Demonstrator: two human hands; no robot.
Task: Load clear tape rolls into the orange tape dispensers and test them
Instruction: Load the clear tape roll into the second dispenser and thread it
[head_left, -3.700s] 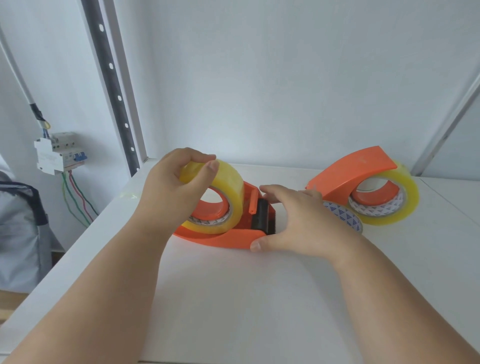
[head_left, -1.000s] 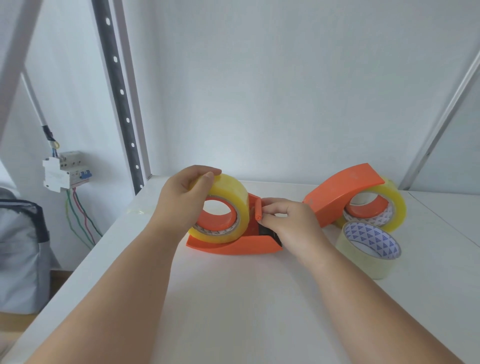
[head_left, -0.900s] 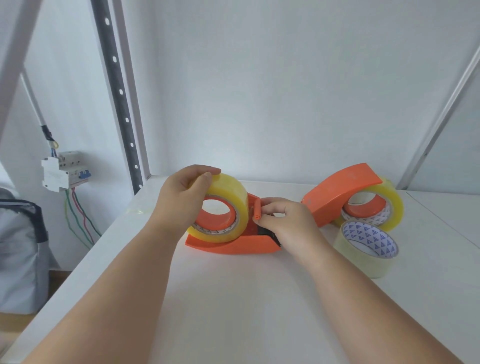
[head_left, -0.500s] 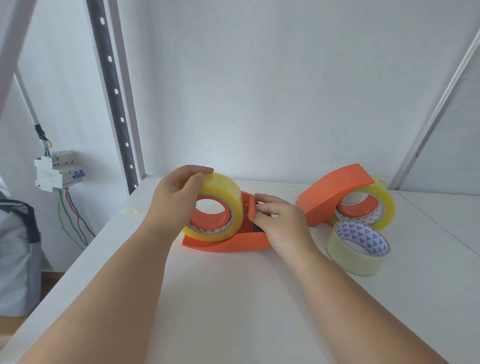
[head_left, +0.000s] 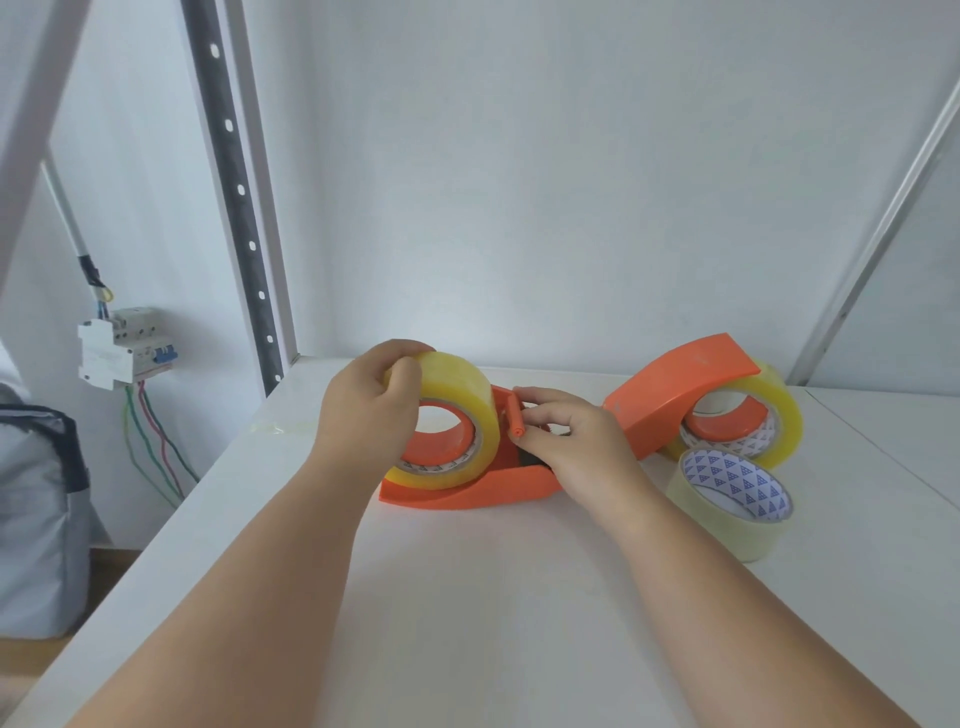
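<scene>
Tape roll (head_left: 457, 387) is seated on near dispenser (head_left: 467, 488) at counter (head_left: 467, 623) centre, gripped on top by left hand (head_left: 369, 410). Orange roller (head_left: 516, 422) at its front is pinched by right hand (head_left: 576, 441). 2nd dispenser (head_left: 675, 384), loaded, is lying at right, w/ spare roll (head_left: 735, 499) just in front.

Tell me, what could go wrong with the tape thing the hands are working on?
The right hand has its fingertips beside the orange roller, close to the dispenser's dark front end; if that is the cutter, a slip might nick a finger. The left hand only steadies the tape roll on the near dispenser; a hard pull could tip it. The loose roll beside the right wrist could get bumped.
</scene>
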